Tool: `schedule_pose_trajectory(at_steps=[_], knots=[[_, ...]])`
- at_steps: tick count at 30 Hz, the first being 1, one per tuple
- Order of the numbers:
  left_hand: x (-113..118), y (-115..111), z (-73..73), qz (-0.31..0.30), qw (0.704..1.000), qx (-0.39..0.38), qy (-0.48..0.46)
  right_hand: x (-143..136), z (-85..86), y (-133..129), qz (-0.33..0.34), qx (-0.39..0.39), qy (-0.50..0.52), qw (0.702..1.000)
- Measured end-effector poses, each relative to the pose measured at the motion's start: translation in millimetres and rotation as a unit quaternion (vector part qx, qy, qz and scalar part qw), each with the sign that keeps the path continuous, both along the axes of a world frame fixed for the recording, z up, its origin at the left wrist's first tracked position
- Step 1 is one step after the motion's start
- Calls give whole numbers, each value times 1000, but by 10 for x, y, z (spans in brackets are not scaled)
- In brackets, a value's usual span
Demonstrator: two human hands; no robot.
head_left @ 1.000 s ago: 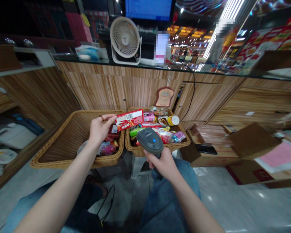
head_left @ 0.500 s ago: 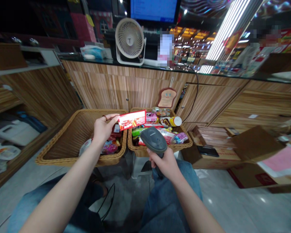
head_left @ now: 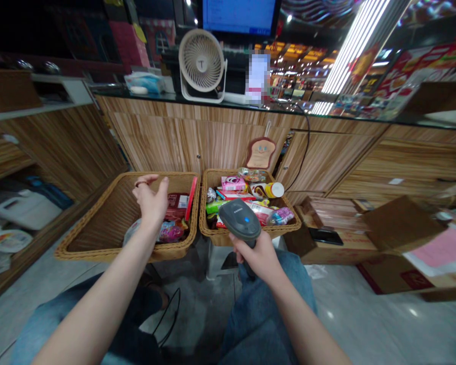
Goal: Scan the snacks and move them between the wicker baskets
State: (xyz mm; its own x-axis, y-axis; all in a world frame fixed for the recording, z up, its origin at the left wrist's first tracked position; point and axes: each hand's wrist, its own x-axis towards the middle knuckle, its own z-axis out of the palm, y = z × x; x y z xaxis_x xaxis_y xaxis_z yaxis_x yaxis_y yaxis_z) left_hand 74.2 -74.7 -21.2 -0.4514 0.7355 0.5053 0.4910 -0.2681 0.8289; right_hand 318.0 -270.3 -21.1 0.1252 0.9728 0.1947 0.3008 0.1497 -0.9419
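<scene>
Left hand [head_left: 152,201] gapes over a basket [head_left: 101,220] — right hand [head_left: 259,256] grips a scanner [head_left: 238,218] (grey).

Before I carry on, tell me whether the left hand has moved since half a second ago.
Yes: the left hand moved left, away from the right rim of the left basket.

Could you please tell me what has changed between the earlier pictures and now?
The left hand has let go of the red box, which moved left and down into the left basket and now appears to stand on edge along its right-hand wall; the opened hand shifted slightly left. The right hand still grips the scanner near the right basket.
</scene>
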Motion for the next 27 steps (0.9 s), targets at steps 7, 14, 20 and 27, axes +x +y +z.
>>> schedule_pose_trajectory(at_steps=[7, 14, 20, 27], knots=[[228, -54, 147, -120, 985, -15, 119, -8, 21, -13, 3, -15, 17, 1000], [1107, 145, 519, -268, 909, -150, 283, -4, 25, -7, -1, 13, 18, 1000], [1888, 421, 544, -272, 870, -241, 334, 10, 25, -16, -6, 3, 34, 999], [2189, 560, 405, -266, 880, -225, 323, 36, 23, -24, -9, 15, 19, 1000]])
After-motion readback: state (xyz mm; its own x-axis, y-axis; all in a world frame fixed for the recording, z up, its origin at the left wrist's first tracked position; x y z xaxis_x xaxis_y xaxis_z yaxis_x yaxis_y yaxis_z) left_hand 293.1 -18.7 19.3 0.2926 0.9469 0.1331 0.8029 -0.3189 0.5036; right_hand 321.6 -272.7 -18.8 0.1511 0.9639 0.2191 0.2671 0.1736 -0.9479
